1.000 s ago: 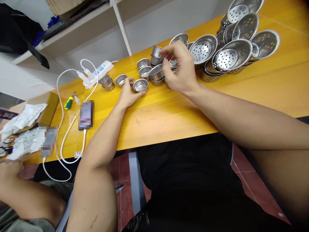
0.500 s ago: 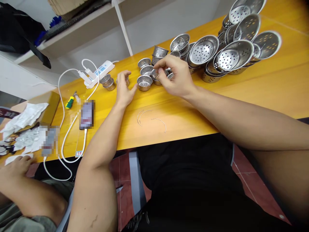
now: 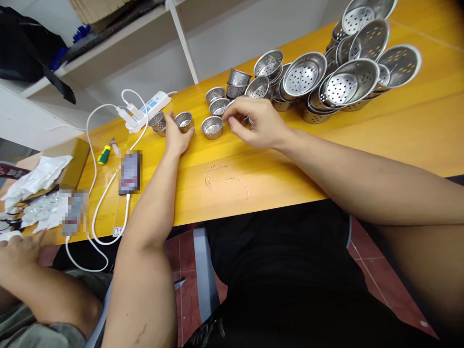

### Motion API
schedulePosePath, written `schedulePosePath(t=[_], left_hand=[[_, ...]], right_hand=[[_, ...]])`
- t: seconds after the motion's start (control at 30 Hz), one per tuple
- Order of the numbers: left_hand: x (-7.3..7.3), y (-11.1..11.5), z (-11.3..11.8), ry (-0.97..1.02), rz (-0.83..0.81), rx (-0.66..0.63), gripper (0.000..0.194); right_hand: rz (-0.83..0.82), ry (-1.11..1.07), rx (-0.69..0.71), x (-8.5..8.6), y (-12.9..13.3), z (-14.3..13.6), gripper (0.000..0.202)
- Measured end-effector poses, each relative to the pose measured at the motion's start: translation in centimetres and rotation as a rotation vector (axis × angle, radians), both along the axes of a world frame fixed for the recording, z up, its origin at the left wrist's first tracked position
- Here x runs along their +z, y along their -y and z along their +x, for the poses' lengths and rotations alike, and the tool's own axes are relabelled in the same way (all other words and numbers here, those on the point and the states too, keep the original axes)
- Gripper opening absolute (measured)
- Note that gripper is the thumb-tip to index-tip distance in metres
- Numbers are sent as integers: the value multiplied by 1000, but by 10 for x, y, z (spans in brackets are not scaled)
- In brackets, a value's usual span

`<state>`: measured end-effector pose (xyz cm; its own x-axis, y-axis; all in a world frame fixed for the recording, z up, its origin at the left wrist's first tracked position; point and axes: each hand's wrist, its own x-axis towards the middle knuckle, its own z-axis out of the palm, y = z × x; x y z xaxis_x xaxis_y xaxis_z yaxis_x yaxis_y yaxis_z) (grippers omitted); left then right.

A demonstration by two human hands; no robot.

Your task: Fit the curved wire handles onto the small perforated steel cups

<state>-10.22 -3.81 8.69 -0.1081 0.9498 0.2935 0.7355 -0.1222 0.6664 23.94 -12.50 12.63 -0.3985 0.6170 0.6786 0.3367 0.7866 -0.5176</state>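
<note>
My left hand [image 3: 177,137] has its thumb and fingers apart around the near side of a small perforated metal cup [image 3: 184,122]; no firm grip shows. A second such cup [image 3: 158,123] stands left of it, partly behind my fingers. My right hand [image 3: 259,121] has thumb and forefinger brought together beside another small perforated cup [image 3: 212,128]. Whatever they pinch is too small or hidden to make out. More small cups [image 3: 219,107] stand just behind, some covered by my right hand. Thin curved wires [image 3: 238,182] lie on the table nearer me.
Stacks of larger perforated metal cups [image 3: 342,89] fill the right back of the table [image 3: 409,130]. Leftward are a power strip [image 3: 150,111] with white cables, a phone [image 3: 129,172] and a green-yellow screwdriver [image 3: 105,153]. Another person's hand [image 3: 21,249] rests at the left edge.
My left hand has shifted left, uncovering the small cup beside it. My right hand has moved slightly left and down, and the nearest small cup sits a little further left.
</note>
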Motion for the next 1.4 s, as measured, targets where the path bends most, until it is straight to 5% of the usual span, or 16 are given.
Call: schedulePosePath(t=[0.17,0.27,0.37,0.53,0.8,1.03,1.13,1.27,1.4], left_hand=[[2,0,2,-18,13,33,103],[3,4,4,-54,-16,25,101],[0,4,5,-65,-43,-22,98],[-11,-8,-1,-29,-18,-24,82],[-22,-15,-6,-2,-15,-112,114],[-25,-22,-9,18,21,-103,99],[-17,-14,-3,-42,-2,-54,97],[-5,-1,6,-86,-31,-28,88],[-6,1,7,4,0,-77,79]], right_hand=[[-73,264,381,2,14,-5,24],[-229,491,568,12,35,-11,52],[-347,737,468,32,52,-12,61],[-516,1056,315,58,61,-14,18],[-550,1015,128,54,62,-16,23],[-436,1251,-24,69,67,-15,30],[-348,1212,-4,60,65,-18,38],[-406,880,37,31,53,-16,63],[-236,842,120,16,44,-11,55]])
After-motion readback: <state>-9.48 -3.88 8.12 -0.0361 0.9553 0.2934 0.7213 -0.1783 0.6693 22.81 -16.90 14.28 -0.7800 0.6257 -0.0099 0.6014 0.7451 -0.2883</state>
